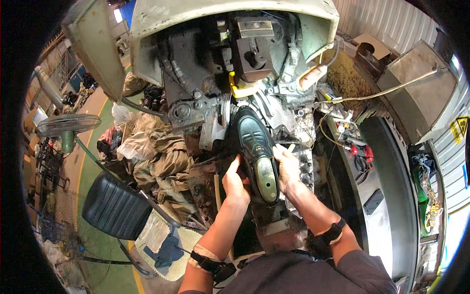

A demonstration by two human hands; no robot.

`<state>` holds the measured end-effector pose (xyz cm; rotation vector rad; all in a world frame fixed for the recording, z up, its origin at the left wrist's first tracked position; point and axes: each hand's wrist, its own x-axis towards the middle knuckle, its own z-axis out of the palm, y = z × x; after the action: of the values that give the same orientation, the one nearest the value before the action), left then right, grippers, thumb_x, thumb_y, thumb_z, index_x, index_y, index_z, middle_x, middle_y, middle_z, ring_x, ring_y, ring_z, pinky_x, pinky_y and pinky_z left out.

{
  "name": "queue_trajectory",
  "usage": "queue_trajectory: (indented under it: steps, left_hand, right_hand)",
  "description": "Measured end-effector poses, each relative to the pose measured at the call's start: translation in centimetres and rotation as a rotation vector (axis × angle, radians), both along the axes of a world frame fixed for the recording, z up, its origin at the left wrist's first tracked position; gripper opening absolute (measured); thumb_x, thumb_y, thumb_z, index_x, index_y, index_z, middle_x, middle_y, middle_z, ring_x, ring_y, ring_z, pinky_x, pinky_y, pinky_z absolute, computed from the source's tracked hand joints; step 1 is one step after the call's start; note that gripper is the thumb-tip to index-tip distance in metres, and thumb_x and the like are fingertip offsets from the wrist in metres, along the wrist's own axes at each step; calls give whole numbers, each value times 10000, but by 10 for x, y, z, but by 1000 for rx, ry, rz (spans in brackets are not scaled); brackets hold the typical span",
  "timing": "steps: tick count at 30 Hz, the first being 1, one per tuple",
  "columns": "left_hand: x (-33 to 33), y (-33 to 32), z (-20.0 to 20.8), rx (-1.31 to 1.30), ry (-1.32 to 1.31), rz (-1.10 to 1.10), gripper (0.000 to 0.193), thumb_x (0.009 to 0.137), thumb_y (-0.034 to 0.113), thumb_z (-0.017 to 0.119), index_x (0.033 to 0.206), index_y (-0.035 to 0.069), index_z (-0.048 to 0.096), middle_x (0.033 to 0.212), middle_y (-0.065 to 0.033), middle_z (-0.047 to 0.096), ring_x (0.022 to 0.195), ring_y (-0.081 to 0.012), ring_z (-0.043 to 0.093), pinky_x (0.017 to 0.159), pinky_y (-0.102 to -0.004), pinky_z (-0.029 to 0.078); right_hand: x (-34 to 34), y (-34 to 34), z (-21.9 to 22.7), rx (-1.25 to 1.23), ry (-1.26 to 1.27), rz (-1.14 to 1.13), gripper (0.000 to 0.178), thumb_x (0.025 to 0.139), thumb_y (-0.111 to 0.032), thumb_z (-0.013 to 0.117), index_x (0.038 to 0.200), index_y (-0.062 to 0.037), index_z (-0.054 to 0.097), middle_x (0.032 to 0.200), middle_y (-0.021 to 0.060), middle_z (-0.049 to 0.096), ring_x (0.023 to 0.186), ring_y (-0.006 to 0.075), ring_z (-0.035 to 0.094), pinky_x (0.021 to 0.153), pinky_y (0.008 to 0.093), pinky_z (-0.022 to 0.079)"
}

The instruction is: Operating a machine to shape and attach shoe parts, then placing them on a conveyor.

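Note:
A black leather shoe (251, 134) sits on a greenish shoe last (267, 179), its toe pointing away from me into the working part of a large grimy machine (196, 54). My left hand (236, 182) grips the shoe's left side, with the thumb up along the upper and the other fingers hidden beneath. From the right, my right hand (287, 166) holds the shoe near its opening. A small pale stick-like bit shows by the right fingers; I cannot tell what it is. Just beyond the toe is a yellow bracket (240, 88).
A black-backed chair (116, 206) stands at the left with a blue cloth on its seat. Behind it are heaped cloth sacks (159, 147) and a fan (68, 125). On the right are a red-handled tool (361, 152), a phone-like dark object (373, 201) and a dark conveyor belt (391, 161).

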<state>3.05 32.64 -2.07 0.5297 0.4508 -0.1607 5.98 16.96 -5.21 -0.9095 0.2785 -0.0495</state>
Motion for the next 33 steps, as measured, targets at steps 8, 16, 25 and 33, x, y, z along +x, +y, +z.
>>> queue_trajectory:
  steps: [8, 16, 25, 33]
  left_hand:
    - [36, 4, -15, -132, 35, -35, 279, 981, 267, 642, 1110, 27, 700, 1078, -87, 723, 920, -243, 691, 840, -382, 566]
    - [42, -7, -23, -127, 104, 81, 263, 946, 197, 639, 1078, -26, 686, 1054, -110, 706, 929, -239, 674, 860, -370, 543]
    - [57, -14, -67, 164, -30, 284, 181, 931, 170, 670, 949, -6, 708, 930, -51, 693, 823, -163, 632, 793, -297, 487]
    - [57, -17, -69, 178, -55, 250, 197, 1000, 166, 625, 924, 11, 720, 875, 7, 676, 800, -99, 600, 751, -258, 470]
  right_hand:
    - [28, 5, -3, -155, 48, -90, 519, 930, -158, 724, 1375, 43, 549, 1369, 123, 606, 1231, 216, 543, 1132, 348, 352]
    - [29, 7, 2, -22, 72, -34, 436, 960, -96, 668, 1367, 12, 556, 1275, 82, 618, 1150, 186, 563, 1061, 319, 429]
    - [45, 8, -23, -230, -20, -120, 632, 909, -157, 736, 1474, -43, 477, 1650, 188, -3, 1508, 317, 98, 1186, 409, 305]
    - [46, 16, -14, 7, 47, -145, 870, 845, -196, 843, 1516, -47, 310, 1587, 174, 176, 1405, 247, 327, 1124, 435, 378]
